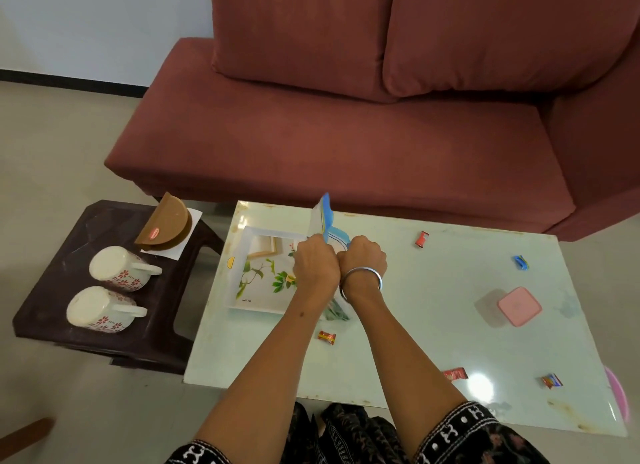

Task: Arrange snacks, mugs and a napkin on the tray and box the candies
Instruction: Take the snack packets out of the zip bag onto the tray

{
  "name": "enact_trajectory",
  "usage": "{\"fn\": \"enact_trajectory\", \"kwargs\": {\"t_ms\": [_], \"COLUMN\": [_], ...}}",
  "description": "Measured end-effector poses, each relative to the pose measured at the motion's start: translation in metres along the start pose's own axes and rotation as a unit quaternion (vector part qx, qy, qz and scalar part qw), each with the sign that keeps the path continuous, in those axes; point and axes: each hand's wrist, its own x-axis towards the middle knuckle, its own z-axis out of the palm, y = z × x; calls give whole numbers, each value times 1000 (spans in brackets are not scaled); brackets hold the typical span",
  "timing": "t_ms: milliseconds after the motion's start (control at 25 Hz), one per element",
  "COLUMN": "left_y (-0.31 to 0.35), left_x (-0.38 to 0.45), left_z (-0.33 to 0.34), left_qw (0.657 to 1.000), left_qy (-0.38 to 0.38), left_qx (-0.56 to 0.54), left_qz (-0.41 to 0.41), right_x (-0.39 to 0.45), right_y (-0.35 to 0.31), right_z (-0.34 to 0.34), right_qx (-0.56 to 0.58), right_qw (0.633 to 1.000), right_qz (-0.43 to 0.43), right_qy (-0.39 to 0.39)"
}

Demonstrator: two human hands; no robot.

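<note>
No writing is legible from here: the red label on the brown napkin holder (pixel 165 225) is too small to read, and so is the tiny print on the floral tray (pixel 260 273). Both fists meet above the tray, the left hand (pixel 316 262) and right hand (pixel 362 255) each with fingers curled tight on a blue-and-white snack packet (pixel 325 222) held upright between them. Wrapped candies lie scattered on the pale worktop (pixel 415 325), one red one (pixel 327 337) near the forearms. The pink box (pixel 519 306) sits well to the right. Two mugs (pixel 117 268) rest upside down on the dark stool (pixel 104 339).
</note>
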Motion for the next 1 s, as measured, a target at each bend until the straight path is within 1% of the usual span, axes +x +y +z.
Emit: {"fn": "enact_trajectory", "kwargs": {"t_ms": [80, 200, 280, 320, 440, 520, 560, 600, 640, 680, 720, 760, 800, 840, 880, 920, 1000], "left_y": [1, -10, -20, -24, -32, -30, -26, -22, -18, -14, -11, -10, -8, -8, -9, -11, -16], "left_x": [5, 15, 17, 16, 11, 7, 4, 2, 0, -2, -4, -5, -7, -10, -13, -17, -24], "left_z": [-7, -30, -47, -54, -61, -56, -53, -51, -49, -47, -46, -45, -44, -44, -44, -44, -49], "left_qw": [1000, 996, 990, 986, 969, 960, 958, 957, 956, 954, 955, 956, 960, 963, 964, 963, 962], "left_qy": [3, 26, 56, 59, 7, -12, -10, -12, -15, -15, -12, -9, -9, -11, -16, -21, -34], "left_qx": [10, 35, 18, 5, 22, 47, 41, 31, 24, 21, 17, 12, 11, 14, 16, 15, 12], "left_qz": [14, 81, 128, 156, 246, 275, 283, 289, 293, 297, 297, 293, 281, 271, 267, 268, 269], "right_x": [8, 19, 24, 27, 33, 33, 30, 24, 17, 10, 4, 0, -1, -1, -1, 0, 1], "right_y": [4, 22, 40, 49, 70, 74, 73, 69, 63, 55, 46, 36, 28, 23, 20, 20, 26], "right_z": [-4, -16, -25, -30, -45, -50, -51, -51, -49, -46, -40, -32, -22, -12, -2, 6, 23], "right_qx": [15, 36, 41, 45, 60, 70, 76, 85, 95, 99, 91, 71, 43, 21, 9, 9, 8], "right_qw": [1000, 997, 993, 991, 984, 982, 981, 977, 969, 962, 961, 967, 978, 987, 992, 994, 994], "right_qz": [11, 25, 47, 61, 96, 103, 86, 48, -15, -87, -149, -186, -189, -158, -113, -69, -8], "right_qy": [16, 67, 101, 114, 136, 141, 159, 190, 227, 240, 216, 159, 82, 9, -46, -79, -108]}}
